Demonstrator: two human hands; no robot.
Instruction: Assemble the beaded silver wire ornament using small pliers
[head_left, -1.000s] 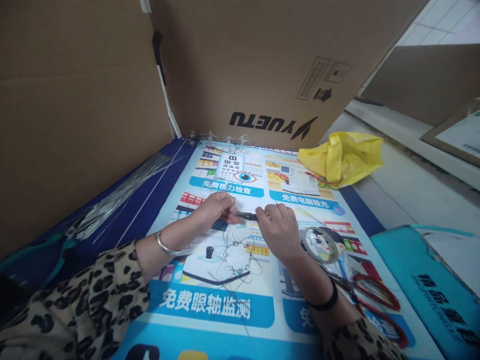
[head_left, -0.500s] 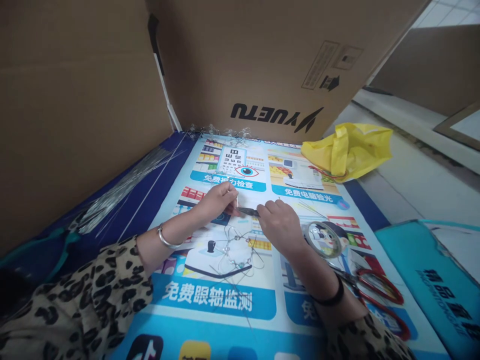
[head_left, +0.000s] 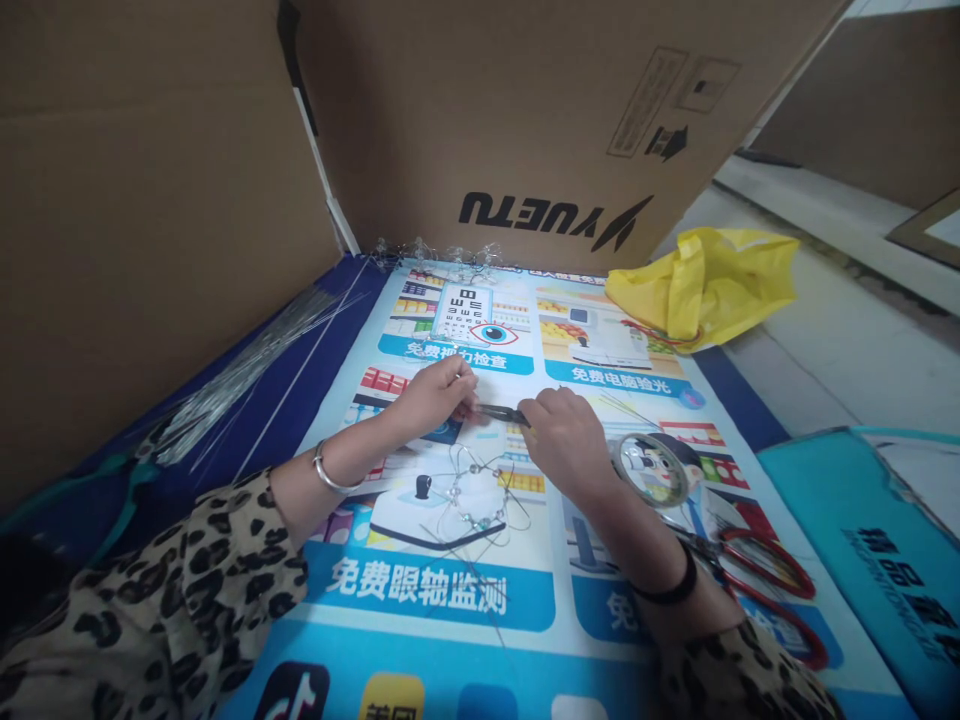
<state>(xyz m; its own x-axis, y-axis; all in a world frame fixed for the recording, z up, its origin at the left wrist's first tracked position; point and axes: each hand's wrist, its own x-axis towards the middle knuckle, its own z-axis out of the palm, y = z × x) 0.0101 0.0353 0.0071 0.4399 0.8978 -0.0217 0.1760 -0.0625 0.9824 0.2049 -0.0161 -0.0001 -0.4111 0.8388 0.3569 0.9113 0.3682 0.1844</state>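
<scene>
My right hand [head_left: 566, 440] is closed around a pair of dark narrow-nosed pliers [head_left: 502, 413], whose jaws point left. Their tip meets the fingers of my left hand [head_left: 442, 395], which are pinched together. Whatever sits between those left fingertips is too small to make out. Just below both hands, a ring of wire with clear beads [head_left: 478, 500] lies on the printed sheet [head_left: 420, 640], loose wire ends sticking out around it. Beside my right wrist is a roll of clear tape [head_left: 651, 470].
Red-handled scissors [head_left: 772, 565] lie right of my forearm. A bundle of thin wires [head_left: 247, 375] and teal-handled pliers [head_left: 127, 490] are at left. Beaded wire pieces [head_left: 442, 262] line the back by the cardboard [head_left: 480, 120]. A yellow bag [head_left: 697, 290] and teal bag [head_left: 862, 550] are at right.
The pliers have turned slightly and come a little lower at the right hand's end. Both hands stay close together; the whole view has shifted slightly.
</scene>
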